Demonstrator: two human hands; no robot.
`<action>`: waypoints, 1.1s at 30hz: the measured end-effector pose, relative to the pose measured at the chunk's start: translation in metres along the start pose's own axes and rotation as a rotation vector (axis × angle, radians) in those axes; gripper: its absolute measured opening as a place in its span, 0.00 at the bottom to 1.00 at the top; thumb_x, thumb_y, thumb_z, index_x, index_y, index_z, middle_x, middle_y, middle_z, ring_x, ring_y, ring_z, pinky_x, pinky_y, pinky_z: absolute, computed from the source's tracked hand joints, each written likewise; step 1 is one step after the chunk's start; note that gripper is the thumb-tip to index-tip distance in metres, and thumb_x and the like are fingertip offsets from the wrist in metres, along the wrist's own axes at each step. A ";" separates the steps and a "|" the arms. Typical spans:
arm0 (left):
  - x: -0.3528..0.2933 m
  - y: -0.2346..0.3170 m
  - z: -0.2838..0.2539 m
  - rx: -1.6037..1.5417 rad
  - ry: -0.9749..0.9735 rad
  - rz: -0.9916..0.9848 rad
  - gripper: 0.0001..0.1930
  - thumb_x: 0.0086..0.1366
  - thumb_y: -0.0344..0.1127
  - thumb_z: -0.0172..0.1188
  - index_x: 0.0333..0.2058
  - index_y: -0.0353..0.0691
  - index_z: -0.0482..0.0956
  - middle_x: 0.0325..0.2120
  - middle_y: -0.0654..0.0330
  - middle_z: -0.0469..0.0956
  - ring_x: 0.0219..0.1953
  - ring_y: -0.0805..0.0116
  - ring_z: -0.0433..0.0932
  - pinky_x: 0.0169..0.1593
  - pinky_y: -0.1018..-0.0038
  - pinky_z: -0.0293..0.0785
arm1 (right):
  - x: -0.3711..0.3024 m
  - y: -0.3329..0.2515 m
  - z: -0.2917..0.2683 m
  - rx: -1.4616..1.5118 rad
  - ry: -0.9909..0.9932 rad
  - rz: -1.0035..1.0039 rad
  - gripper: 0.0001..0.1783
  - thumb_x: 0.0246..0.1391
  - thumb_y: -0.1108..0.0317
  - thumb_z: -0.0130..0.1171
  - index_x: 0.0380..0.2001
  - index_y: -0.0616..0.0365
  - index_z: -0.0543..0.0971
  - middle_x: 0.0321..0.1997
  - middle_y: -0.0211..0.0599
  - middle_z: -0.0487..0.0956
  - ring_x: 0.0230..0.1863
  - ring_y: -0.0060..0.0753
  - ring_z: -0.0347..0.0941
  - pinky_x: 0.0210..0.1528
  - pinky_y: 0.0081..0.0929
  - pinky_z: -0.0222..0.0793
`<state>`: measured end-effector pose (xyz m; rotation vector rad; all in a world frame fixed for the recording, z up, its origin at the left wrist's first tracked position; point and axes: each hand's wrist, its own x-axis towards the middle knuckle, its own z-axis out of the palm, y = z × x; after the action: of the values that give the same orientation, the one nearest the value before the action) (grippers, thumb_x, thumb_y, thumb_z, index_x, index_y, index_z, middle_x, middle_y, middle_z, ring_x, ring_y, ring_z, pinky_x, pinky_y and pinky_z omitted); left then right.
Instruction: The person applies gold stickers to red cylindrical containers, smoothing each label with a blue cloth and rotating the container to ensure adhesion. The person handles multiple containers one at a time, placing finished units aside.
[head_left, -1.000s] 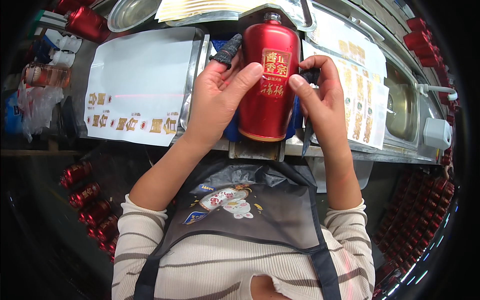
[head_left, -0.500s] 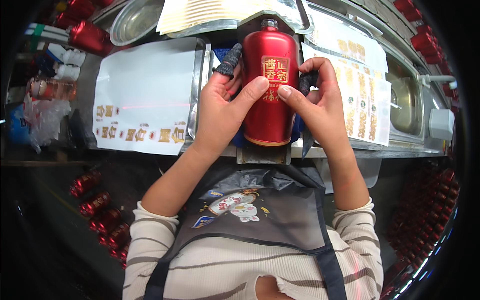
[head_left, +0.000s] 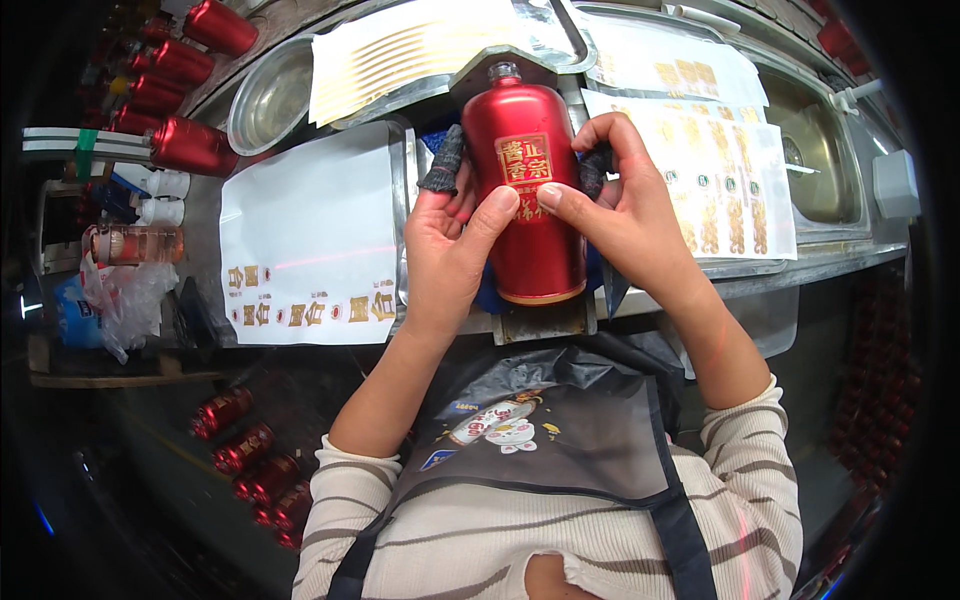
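Observation:
A glossy red bottle [head_left: 540,262] with a dark neck lies tilted on a stand in front of me, its neck pointing away. It bears a gold square decal [head_left: 524,158] with gold characters below. My left hand [head_left: 450,235] wraps the bottle's left side, its thumb pressed just below the decal's lower left corner. On the right side my right hand [head_left: 630,200] grips with curled fingers, its thumb on the small characters under the decal. Each hand has a finger in dark wrapping. The fingertips behind the bottle are hidden.
To the left lies a white sheet [head_left: 310,220] with gold character decals along its lower edge. Sheets of gold decals [head_left: 715,180] rest at right, beside a metal sink [head_left: 815,165]. A steel bowl [head_left: 270,100] and red bottles [head_left: 190,147] stand at the far left.
The whole view has shifted and tilted slightly. Both hands remain on the bottle. My left thumb has slid a little lower, off the decal's corner to just under it.

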<state>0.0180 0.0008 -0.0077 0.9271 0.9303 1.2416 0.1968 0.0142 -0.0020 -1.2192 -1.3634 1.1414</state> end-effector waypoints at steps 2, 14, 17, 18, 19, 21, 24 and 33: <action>0.000 0.001 0.000 0.020 -0.005 -0.007 0.29 0.66 0.29 0.60 0.63 0.29 0.62 0.59 0.49 0.71 0.59 0.65 0.72 0.64 0.67 0.66 | 0.000 -0.007 -0.003 -0.069 -0.016 0.024 0.26 0.48 0.61 0.71 0.43 0.60 0.69 0.39 0.32 0.72 0.25 0.15 0.63 0.26 0.17 0.62; -0.005 0.003 -0.002 0.194 -0.071 -0.001 0.39 0.61 0.28 0.65 0.67 0.30 0.56 0.63 0.48 0.64 0.62 0.61 0.68 0.65 0.65 0.64 | 0.018 0.006 -0.057 0.477 0.172 0.302 0.18 0.57 0.64 0.60 0.49 0.59 0.74 0.40 0.34 0.79 0.39 0.24 0.78 0.44 0.24 0.76; -0.006 0.000 -0.006 0.188 -0.055 -0.008 0.38 0.61 0.29 0.68 0.65 0.30 0.58 0.62 0.50 0.67 0.62 0.63 0.69 0.66 0.67 0.63 | 0.008 -0.033 -0.017 -0.211 0.035 -0.422 0.22 0.52 0.74 0.63 0.50 0.58 0.72 0.40 0.31 0.77 0.39 0.27 0.75 0.45 0.24 0.72; -0.006 -0.001 -0.006 0.181 -0.048 -0.017 0.38 0.60 0.31 0.70 0.65 0.29 0.59 0.62 0.50 0.68 0.62 0.64 0.69 0.66 0.67 0.62 | 0.010 -0.040 -0.010 -0.351 -0.098 -0.549 0.18 0.49 0.74 0.65 0.44 0.59 0.74 0.36 0.38 0.77 0.38 0.38 0.77 0.42 0.31 0.73; -0.006 0.001 -0.002 0.125 -0.048 -0.013 0.37 0.60 0.31 0.70 0.64 0.29 0.60 0.61 0.50 0.68 0.62 0.65 0.69 0.66 0.68 0.63 | 0.017 -0.043 -0.004 -0.449 -0.137 -0.616 0.15 0.49 0.74 0.64 0.41 0.59 0.75 0.35 0.41 0.77 0.37 0.43 0.77 0.41 0.33 0.73; -0.006 0.003 -0.003 0.131 -0.044 -0.023 0.37 0.60 0.30 0.70 0.64 0.29 0.60 0.61 0.51 0.68 0.62 0.64 0.69 0.66 0.69 0.63 | 0.052 -0.042 0.003 -0.593 -0.113 -0.718 0.13 0.47 0.76 0.63 0.38 0.59 0.75 0.34 0.46 0.77 0.37 0.50 0.77 0.39 0.38 0.73; -0.005 0.004 -0.007 0.147 -0.066 -0.037 0.40 0.60 0.30 0.69 0.66 0.28 0.57 0.63 0.49 0.67 0.64 0.63 0.67 0.67 0.67 0.61 | 0.095 -0.052 -0.011 -0.732 0.029 -1.036 0.11 0.48 0.77 0.62 0.37 0.57 0.77 0.32 0.42 0.78 0.34 0.48 0.77 0.35 0.39 0.73; -0.005 0.005 -0.013 -0.130 -0.141 -0.008 0.33 0.66 0.31 0.47 0.67 0.25 0.53 0.66 0.47 0.61 0.68 0.61 0.61 0.71 0.67 0.52 | 0.044 -0.035 -0.015 -0.523 -0.168 -0.876 0.11 0.43 0.75 0.64 0.33 0.56 0.78 0.29 0.37 0.76 0.32 0.41 0.75 0.32 0.32 0.73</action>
<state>0.0036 -0.0026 -0.0068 0.8946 0.7334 1.1992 0.2051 0.0562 0.0375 -0.6975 -2.1082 0.2685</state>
